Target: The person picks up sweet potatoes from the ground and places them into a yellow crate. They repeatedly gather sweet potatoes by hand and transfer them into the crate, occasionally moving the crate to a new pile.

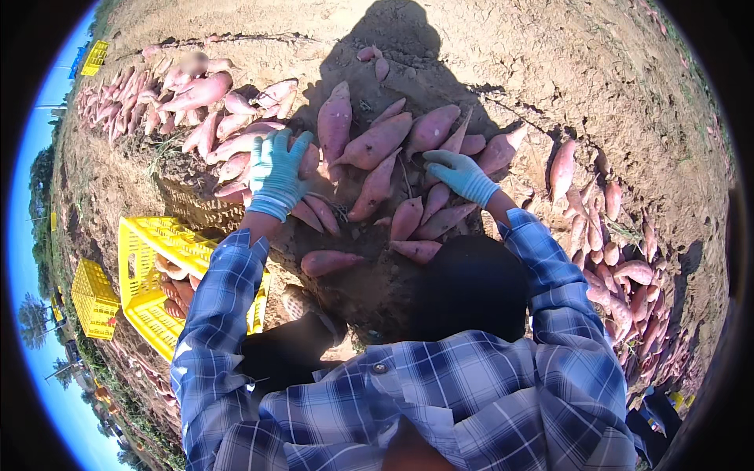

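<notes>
My left hand, in a pale blue-green knit glove, reaches over pink-skinned sweet potatoes at the pile's left side. Its fingers are spread, and one sweet potato shows beside the index finger. The palm is hidden, so a grip cannot be made out. In a matching glove, my right hand is among the sweet potatoes at the right, its fingers pointing left. What lies under those fingers is hidden. Between the hands lie several large sweet potatoes on the soil, with smaller ones nearer my body.
A yellow plastic crate holding sweet potatoes stands tilted beside my left forearm. Another yellow crate is farther left. Heaps of sweet potatoes lie at upper left and lower right. A shoe shows below the crate's right side.
</notes>
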`<move>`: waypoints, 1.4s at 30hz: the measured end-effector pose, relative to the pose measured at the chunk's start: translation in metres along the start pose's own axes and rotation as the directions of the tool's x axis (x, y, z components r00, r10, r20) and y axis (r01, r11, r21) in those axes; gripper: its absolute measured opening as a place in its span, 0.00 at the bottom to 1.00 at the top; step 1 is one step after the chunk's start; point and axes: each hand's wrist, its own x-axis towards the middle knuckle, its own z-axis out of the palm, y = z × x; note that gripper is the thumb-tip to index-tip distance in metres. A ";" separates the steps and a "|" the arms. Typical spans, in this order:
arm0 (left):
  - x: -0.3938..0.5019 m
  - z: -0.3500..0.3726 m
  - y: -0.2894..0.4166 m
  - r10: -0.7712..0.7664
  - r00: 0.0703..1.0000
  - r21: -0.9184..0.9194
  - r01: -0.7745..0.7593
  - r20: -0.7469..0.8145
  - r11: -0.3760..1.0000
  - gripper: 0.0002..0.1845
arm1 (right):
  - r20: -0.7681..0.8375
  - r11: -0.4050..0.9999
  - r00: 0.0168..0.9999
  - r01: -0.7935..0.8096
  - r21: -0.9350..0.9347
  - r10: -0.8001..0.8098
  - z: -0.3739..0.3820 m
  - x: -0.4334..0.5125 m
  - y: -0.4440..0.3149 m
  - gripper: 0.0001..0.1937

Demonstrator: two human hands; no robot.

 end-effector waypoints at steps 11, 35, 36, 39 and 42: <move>-0.057 0.037 0.160 0.027 0.995 -0.571 0.030 0.092 0.820 0.31 | -0.751 0.863 0.450 -0.393 0.318 0.482 -0.064 0.008 0.154 0.51; -0.112 0.025 0.192 0.193 0.912 -0.650 0.098 0.361 0.753 0.22 | 0.113 0.489 0.993 0.085 -0.868 0.028 -0.039 0.111 0.048 0.41; -0.112 0.026 0.188 0.179 0.927 -0.646 0.083 0.330 0.759 0.21 | 0.058 0.491 0.995 0.093 -0.866 -0.086 -0.034 0.099 0.050 0.41; -0.103 0.026 0.183 0.137 0.914 -0.654 0.162 0.381 0.739 0.23 | -0.133 0.566 0.890 0.156 -0.810 -0.435 -0.031 0.065 0.081 0.39; -0.086 0.028 0.175 0.020 0.940 -0.748 0.259 0.342 0.611 0.27 | -0.286 0.680 0.757 0.272 -0.681 -0.588 -0.025 0.030 0.082 0.40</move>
